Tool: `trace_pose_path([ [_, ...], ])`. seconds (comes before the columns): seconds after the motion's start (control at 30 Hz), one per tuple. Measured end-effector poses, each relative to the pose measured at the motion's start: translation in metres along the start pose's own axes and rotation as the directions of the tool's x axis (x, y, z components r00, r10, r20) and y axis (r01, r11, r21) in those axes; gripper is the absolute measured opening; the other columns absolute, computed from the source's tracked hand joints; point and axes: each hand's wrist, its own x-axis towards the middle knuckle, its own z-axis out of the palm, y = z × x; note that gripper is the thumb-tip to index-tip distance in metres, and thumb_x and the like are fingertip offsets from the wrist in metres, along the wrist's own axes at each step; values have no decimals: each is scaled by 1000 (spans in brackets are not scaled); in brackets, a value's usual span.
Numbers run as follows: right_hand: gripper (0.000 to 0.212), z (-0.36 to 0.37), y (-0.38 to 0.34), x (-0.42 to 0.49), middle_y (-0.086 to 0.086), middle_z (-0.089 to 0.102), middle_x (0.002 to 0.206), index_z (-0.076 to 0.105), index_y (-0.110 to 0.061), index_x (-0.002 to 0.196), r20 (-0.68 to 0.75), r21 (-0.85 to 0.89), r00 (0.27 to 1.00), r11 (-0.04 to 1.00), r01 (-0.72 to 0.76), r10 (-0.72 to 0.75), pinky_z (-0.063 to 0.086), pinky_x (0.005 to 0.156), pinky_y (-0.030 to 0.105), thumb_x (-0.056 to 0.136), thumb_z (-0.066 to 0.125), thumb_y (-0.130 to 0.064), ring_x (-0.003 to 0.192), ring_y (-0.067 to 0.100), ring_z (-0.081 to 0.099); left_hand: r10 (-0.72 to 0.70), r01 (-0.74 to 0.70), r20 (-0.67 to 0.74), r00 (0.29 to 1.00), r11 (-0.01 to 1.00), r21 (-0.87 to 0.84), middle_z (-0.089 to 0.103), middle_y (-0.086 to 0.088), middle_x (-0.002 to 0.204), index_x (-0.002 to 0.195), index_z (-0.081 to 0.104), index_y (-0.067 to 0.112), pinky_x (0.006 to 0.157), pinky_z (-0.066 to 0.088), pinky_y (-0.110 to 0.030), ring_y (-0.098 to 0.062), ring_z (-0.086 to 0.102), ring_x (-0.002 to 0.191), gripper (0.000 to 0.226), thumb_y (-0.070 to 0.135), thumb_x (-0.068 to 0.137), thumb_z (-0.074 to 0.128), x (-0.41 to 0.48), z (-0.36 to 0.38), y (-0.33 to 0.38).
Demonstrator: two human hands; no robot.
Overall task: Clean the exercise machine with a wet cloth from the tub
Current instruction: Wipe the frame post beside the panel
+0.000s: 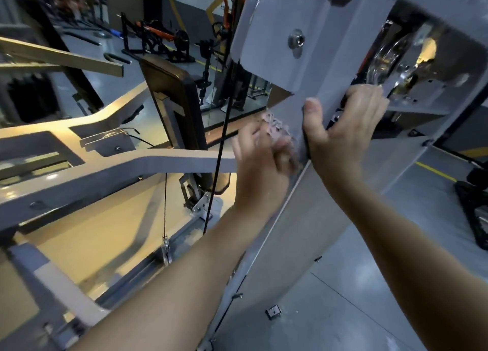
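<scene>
A grey steel upright of the exercise machine (317, 60) rises through the middle of the view, with a bolt near its top. My left hand (260, 163) holds a crumpled pale pink cloth (277, 128) against the upright's left face; the hand is blurred. My right hand (343, 128) grips the upright's right edge, thumb on the front face and fingers wrapped behind it. The tub is not in view.
A grey frame arm (126, 171) runs left from the upright. A black cable (221, 149) hangs just left of my left hand. A dark padded backrest (179, 105) stands behind. A chrome pulley (390, 57) sits at the upper right. Other gym machines (158, 38) stand at the back.
</scene>
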Motion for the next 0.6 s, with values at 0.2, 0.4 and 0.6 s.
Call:
trace_pose_path([
  [0.2, 62, 0, 2, 1, 20, 47, 89, 50, 3, 88, 2, 4, 998, 998, 59, -59, 32, 85, 39, 101, 45, -57, 88, 25, 36, -65, 74, -113, 991, 994, 79, 41, -15, 145, 134, 55, 5, 114, 39, -43, -31, 40, 133, 37, 9, 101, 41, 28, 8, 20],
  [0.4, 66, -2, -3, -2, 21, 49, 94, 53, 4, 93, 52, -72, 999, 997, 0, 4, 34, 88, 39, 102, 40, -60, 90, 29, 41, 1, -4, 22, 1000, 987, 158, 36, -7, 144, 144, 44, 10, 113, 39, -41, -23, 35, 131, 56, 37, 96, 35, -3, 2, 13],
  [0.6, 51, -26, 0, -5, 14, 53, 101, 59, 3, 106, 166, -65, 986, 998, 24, -13, 36, 88, 24, 97, 59, -48, 98, 22, 44, 67, -76, 62, 996, 984, 163, 30, -6, 153, 152, 38, 11, 119, 32, -44, -22, 25, 140, 50, 17, 103, 34, 8, 0, 34],
])
